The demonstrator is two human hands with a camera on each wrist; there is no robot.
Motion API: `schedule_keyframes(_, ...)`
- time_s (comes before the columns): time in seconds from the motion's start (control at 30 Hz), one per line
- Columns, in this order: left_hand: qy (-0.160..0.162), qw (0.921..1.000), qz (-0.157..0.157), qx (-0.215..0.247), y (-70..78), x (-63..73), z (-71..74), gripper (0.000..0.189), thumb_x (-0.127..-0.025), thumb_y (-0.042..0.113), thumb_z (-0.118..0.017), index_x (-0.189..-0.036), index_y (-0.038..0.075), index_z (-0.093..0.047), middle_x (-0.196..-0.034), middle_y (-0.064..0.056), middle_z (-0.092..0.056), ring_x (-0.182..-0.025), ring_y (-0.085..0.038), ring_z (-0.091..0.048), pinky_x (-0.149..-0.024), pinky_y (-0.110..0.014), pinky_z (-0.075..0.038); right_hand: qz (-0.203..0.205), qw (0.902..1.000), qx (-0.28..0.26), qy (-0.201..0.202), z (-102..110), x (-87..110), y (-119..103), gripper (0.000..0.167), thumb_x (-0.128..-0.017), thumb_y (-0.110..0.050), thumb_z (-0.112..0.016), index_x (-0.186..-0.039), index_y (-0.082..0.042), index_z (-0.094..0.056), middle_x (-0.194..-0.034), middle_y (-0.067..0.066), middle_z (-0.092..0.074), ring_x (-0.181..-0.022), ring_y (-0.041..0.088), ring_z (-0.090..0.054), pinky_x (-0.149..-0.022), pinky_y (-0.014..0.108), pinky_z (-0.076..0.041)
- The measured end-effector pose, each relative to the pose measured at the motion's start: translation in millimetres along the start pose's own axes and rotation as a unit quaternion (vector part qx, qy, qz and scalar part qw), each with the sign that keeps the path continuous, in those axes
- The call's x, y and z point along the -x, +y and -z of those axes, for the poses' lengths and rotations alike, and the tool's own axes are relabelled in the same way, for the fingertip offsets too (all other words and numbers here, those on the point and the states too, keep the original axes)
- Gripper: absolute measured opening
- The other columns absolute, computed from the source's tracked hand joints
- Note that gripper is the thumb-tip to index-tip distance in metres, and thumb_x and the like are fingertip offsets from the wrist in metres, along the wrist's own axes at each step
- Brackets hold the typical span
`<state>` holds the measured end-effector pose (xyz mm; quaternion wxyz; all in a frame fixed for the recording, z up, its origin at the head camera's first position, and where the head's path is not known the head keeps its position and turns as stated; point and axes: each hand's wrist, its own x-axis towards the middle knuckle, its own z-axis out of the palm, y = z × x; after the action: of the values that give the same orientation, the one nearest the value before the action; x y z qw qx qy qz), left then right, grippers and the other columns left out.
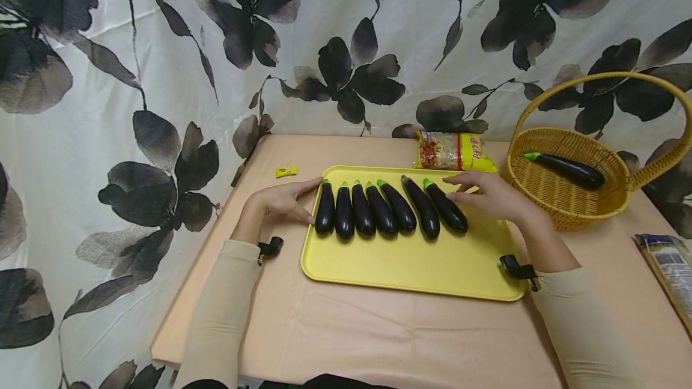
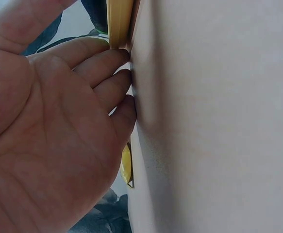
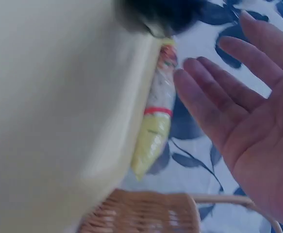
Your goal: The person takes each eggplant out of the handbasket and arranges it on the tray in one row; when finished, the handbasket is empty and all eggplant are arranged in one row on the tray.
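Several dark purple eggplants (image 1: 363, 212) with green stem ends lie side by side in a row on a yellow tray (image 1: 378, 269). My left hand (image 1: 283, 202) rests at the tray's left edge, its thumb tip close to the leftmost eggplant (image 1: 325, 212). In the left wrist view, the relaxed fingers (image 2: 102, 70) reach the tray's rim and the tabletop. Over the tray's right part, my right hand (image 1: 489, 196) is beside the rightmost eggplant (image 1: 447, 209). The right wrist view shows its fingers (image 3: 219, 90) extended and apart from the blurred dark eggplant at the top.
A wicker basket (image 1: 567, 215) with a tall handle stands at the right, holding one eggplant (image 1: 567, 170). Behind the tray lies a yellow food packet (image 1: 446, 152). A tiny yellow sachet (image 1: 286, 171) is at back left, another package (image 1: 670, 272) at far right. A floral curtain hangs behind.
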<state>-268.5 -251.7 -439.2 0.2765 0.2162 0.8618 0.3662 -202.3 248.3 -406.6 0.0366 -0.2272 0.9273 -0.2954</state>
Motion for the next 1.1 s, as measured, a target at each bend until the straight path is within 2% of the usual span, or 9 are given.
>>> schedule_keyframes(0.17, 0.003, 0.9999, -0.003, -0.012, 1.3, 0.1, -0.3, 0.127, -0.071, 0.033, -0.097, -0.169, 0.021, -0.018, -0.176, -0.002, -0.015, -0.163, -0.021, -0.005, -0.132, -0.047, -0.006, -0.003, 0.9967, -0.012, 0.081, 19.2, 12.6, -2.0, 0.044, -0.105, -0.031, -0.064, -0.144, -0.012, -0.063, -0.138, 0.015, -0.063, -0.115, 0.032, -0.065, -0.095, 0.057, -0.055)
schedule_keyframes(0.3, 0.001, 1.0, -0.002, -0.009, 1.7, 0.2, -0.5, 0.126, -0.071, 0.031, -0.097, -0.169, 0.022, -0.018, -0.175, -0.002, -0.015, -0.162, -0.022, -0.004, -0.132, -0.047, -0.005, -0.005, 0.9918, -0.001, 0.127, 33.7, 23.5, -3.3, 0.044, -0.104, -0.029, -0.065, -0.145, -0.014, -0.063, -0.15, 0.014, -0.056, -0.12, 0.038, -0.064, -0.094, 0.045, -0.055)
schedule_keyframes(0.4, -0.001, 1.0, -0.001, -0.005, 0.6, -0.4, -0.6, 0.125, -0.072, 0.03, -0.097, -0.168, 0.022, -0.019, -0.175, -0.002, -0.015, -0.162, -0.022, -0.004, -0.132, -0.048, -0.005, -0.012, 0.987, 0.009, 0.16, 42.9, 29.7, -3.3, 0.045, -0.103, -0.03, -0.066, -0.146, -0.015, -0.062, -0.15, 0.012, -0.056, -0.12, 0.038, -0.063, -0.092, 0.036, -0.052)
schedule_keyframes(0.5, -0.001, 1.0, -0.003, -0.001, -0.1, -0.6, -0.6, 0.124, -0.072, 0.029, -0.097, -0.168, 0.022, -0.019, -0.175, -0.002, -0.015, -0.162, -0.022, -0.004, -0.132, -0.048, -0.006, -0.027, 0.9833, 0.009, 0.18, 51.8, 35.9, -3.3, 0.048, -0.103, -0.033, -0.066, -0.147, -0.014, -0.061, -0.149, 0.015, -0.056, -0.125, 0.041, -0.059, -0.097, 0.048, -0.05)
schedule_keyframes(0.6, -0.001, 1.0, -0.004, 0.002, 0.5, -0.4, -0.5, 0.124, -0.072, 0.028, -0.097, -0.168, 0.022, -0.019, -0.175, -0.002, -0.015, -0.162, -0.021, -0.004, -0.132, -0.048, -0.006, -0.049, 0.9814, 0.004, 0.186, 60.1, 43.1, -2.4, 0.052, -0.104, -0.037, -0.065, -0.149, -0.014, -0.058, -0.151, 0.019, -0.052, -0.134, 0.046, -0.049, -0.1, 0.068, -0.045)
schedule_keyframes(0.7, -0.001, 1.0, -0.003, 0.004, 1.7, 0.3, -0.6, 0.124, -0.072, 0.028, -0.097, -0.169, 0.022, -0.018, -0.175, -0.001, -0.014, -0.162, -0.02, -0.004, -0.132, -0.047, -0.007, -0.054, 0.9783, 0.013, 0.199, 66.0, 49.4, 2.3, 0.051, -0.103, -0.035, -0.066, -0.149, -0.015, -0.059, -0.151, 0.018, -0.052, -0.132, 0.041, -0.049, -0.103, 0.038, -0.051)
schedule_keyframes(0.8, -0.001, 1.0, -0.001, 0.002, 2.4, 0.7, -0.8, 0.125, -0.072, 0.028, -0.097, -0.169, 0.022, -0.018, -0.176, -0.002, -0.014, -0.162, -0.02, -0.004, -0.132, -0.047, -0.007, -0.05, 0.9754, 0.026, 0.213, 69.1, 52.8, 9.4, 0.048, -0.103, -0.031, -0.067, -0.147, -0.013, -0.061, -0.148, 0.017, -0.054, -0.122, 0.034, -0.054, -0.085, 0.008, -0.04)
schedule_keyframes(0.87, -0.001, 1.0, -0.001, -0.002, 2.2, 0.8, -0.8, 0.125, -0.072, 0.029, -0.097, -0.169, 0.022, -0.018, -0.176, -0.002, -0.014, -0.162, -0.021, -0.005, -0.132, -0.047, -0.007, -0.052, 0.975, 0.031, 0.214, 70.4, 53.4, 13.9, 0.047, -0.103, -0.031, -0.066, -0.146, -0.012, -0.061, -0.147, 0.017, -0.054, -0.119, 0.035, -0.055, -0.078, 0.006, -0.035)
schedule_keyframes(1.1, 0.0, 1.0, -0.001, -0.004, 2.7, 0.5, -1.4, 0.124, -0.072, 0.03, -0.097, -0.168, 0.023, -0.019, -0.175, -0.003, -0.015, -0.162, -0.021, -0.005, -0.132, -0.047, -0.007, -0.083, 0.9781, 0.05, 0.184, 72.5, 52.3, 27.9, 0.053, -0.105, -0.038, -0.063, -0.148, -0.007, -0.058, -0.146, 0.023, -0.053, -0.122, 0.045, -0.056, -0.079, 0.02, -0.037)
